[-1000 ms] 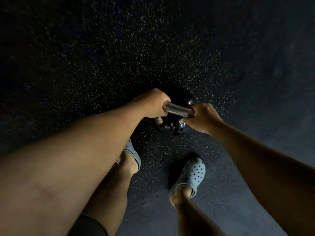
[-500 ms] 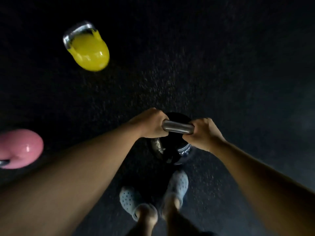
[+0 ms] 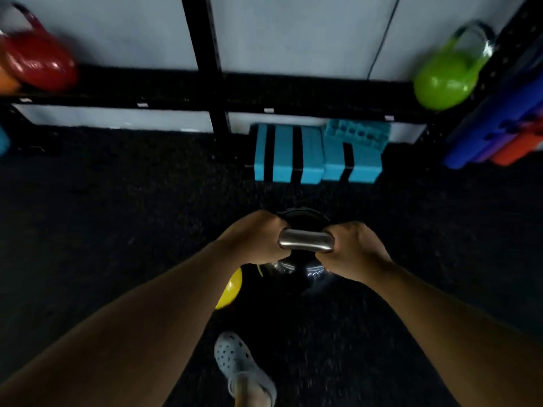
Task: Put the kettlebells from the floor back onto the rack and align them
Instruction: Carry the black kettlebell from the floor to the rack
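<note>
A black kettlebell point(image 3: 296, 268) with a steel handle hangs over the dark floor at centre. My left hand point(image 3: 258, 239) grips the handle's left end and my right hand point(image 3: 351, 249) grips its right end. Under my left wrist a yellow kettlebell point(image 3: 230, 289) shows partly on the floor. Ahead runs the low black rack point(image 3: 235, 94) against a pale wall. A red kettlebell point(image 3: 38, 64) stands on it at the far left, with an orange one point(image 3: 6, 83) at the frame edge. At the rack's right end sits a green kettlebell point(image 3: 446, 73).
Blue foam blocks point(image 3: 317, 154) stand on the floor under the rack, straight ahead. Blue, purple and orange pads point(image 3: 505, 127) lean at the right. A black upright post point(image 3: 205, 54) splits the rack. My foot in a pale clog point(image 3: 235, 359) is below the kettlebell.
The view has swung up from the floor to the rack and wall. Both hands still carry the black kettlebell. The yellow kettlebell now lies under my left wrist; the pink one has left the view.
</note>
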